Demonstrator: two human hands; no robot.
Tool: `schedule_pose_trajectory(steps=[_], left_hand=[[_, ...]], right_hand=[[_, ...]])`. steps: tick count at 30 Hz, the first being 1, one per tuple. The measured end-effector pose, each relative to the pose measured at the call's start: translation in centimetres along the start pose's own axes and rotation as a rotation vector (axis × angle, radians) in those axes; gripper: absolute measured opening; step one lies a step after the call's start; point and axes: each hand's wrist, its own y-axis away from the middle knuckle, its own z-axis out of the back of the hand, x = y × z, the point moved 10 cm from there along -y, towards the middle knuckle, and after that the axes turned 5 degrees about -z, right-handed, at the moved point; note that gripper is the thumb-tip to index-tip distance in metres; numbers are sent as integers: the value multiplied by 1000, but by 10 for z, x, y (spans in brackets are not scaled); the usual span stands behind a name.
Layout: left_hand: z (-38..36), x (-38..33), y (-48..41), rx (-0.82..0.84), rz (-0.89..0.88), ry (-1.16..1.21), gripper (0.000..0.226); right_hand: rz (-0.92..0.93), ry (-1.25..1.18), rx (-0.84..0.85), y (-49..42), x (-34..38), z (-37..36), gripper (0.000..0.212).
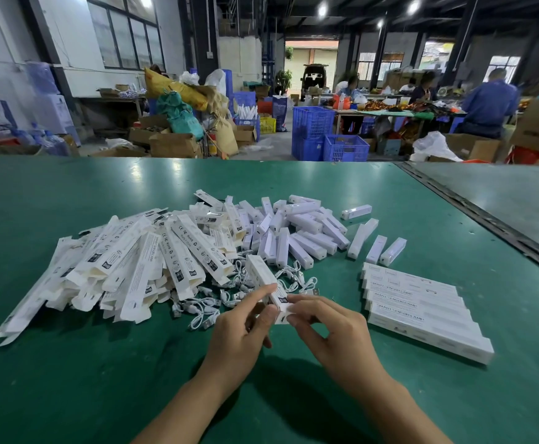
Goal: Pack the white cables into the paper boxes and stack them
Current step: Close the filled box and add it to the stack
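Over the green table (pixel 69 379), my left hand (pixel 245 325) grips the near end of a long white paper box (pixel 263 277) that points away from me. My right hand (pixel 322 325) pinches the box's end flap (pixel 282 316) between thumb and fingers. Several short white cables (pixel 204 310) lie loose just left of and behind my hands. A heap of flat, open paper boxes (pixel 127 267) fills the left. Closed boxes (pixel 422 309) lie side by side in a neat row at the right.
A pile of small white lamp bars (pixel 303 232) lies behind the cables, a few scattered toward the right. A dark seam (pixel 486 216) divides this table from the one on the right. Blue crates (pixel 326 136), cartons and seated workers fill the hall beyond.
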Motion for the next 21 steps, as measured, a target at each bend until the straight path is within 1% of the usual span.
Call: schedule_pose_trajectory(steps=[7,12,17,21], left_hand=[[0,0,0,-8,4,-4,44],[1,2,0,-16,16,-3,35],[-1,3,0,12,21,2,47],[-2,0,2,40,4,8,53]], right_hand=[[-12,-19,29,0,-2,-1,9],[-19,-29,39,0,-1,-3,8],[-44,-44,39,0,-3,-2,7],[-82,-108,46,1,-6,-2,5]])
